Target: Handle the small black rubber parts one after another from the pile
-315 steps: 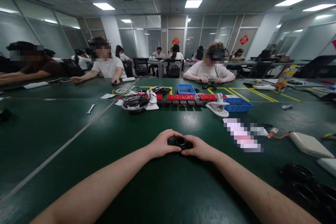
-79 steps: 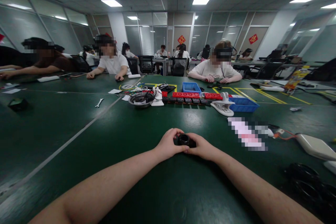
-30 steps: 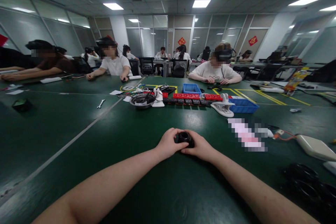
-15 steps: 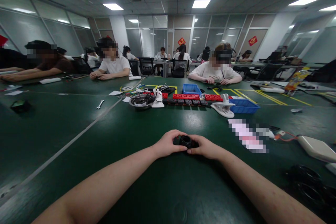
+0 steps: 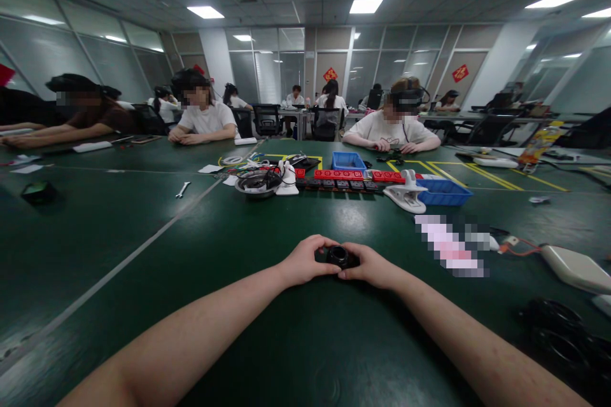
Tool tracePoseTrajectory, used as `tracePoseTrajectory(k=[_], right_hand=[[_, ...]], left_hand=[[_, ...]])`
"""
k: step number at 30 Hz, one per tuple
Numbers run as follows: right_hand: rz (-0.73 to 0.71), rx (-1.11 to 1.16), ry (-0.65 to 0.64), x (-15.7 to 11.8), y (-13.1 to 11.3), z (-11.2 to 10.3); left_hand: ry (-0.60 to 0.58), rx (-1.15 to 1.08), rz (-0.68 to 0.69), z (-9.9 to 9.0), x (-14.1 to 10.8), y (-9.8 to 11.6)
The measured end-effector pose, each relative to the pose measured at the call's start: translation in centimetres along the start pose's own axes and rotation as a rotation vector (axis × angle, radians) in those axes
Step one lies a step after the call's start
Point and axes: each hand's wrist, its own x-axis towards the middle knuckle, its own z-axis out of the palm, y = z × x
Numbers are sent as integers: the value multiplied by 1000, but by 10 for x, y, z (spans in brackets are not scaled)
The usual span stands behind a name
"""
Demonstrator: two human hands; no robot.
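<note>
A small black round part (image 5: 337, 263) is held near the middle of the green table (image 5: 267, 350), its circular opening turned upward; whether it is rested on the surface or lifted slightly cannot be told. It is pinched on its left side between the thumb and curved fingers of the left hand (image 5: 308, 261), and on its right side it is gripped likewise by the right hand (image 5: 370, 266). The two thumb tips are brought close together at its near side.

To the right, a blurred pink-and-white item (image 5: 449, 248) is seen, and beyond it a beige box (image 5: 580, 269) to which an orange cable (image 5: 527, 251) is led. Nearer the lower right corner, several black rings (image 5: 556, 331) are grouped beside the right forearm.

Across the table, a metal bowl (image 5: 258, 193) filled with cables is placed next to a white clamp (image 5: 287, 179). A red-and-black row of sockets (image 5: 340, 175) is stretched between it and a white clip (image 5: 405, 196), behind which a blue tray (image 5: 449, 198) is set. Farther left, a wrench (image 5: 182, 189) is laid down.
</note>
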Motion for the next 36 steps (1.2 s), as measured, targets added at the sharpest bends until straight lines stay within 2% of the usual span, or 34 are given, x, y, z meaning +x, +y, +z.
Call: tracePoseTrajectory(k=[10, 13, 19, 26, 30, 34, 36], right_hand=[[34, -144, 155, 3, 5, 8], [47, -243, 221, 4, 5, 13], [89, -513, 407, 4, -1, 26], [153, -747, 494, 6, -14, 34], [115, -682, 454, 2, -12, 31], [-64, -411, 317, -6, -6, 17], [-108, -246, 263, -8, -4, 10]], left_hand=[[107, -19, -105, 9, -1, 3], [150, 10, -127, 14, -3, 6], [309, 125, -172, 24, -6, 7], [354, 172, -222, 26, -3, 8], [330, 191, -188, 24, -3, 7], [212, 178, -154, 13, -4, 1], [136, 192, -107, 5, -4, -2]])
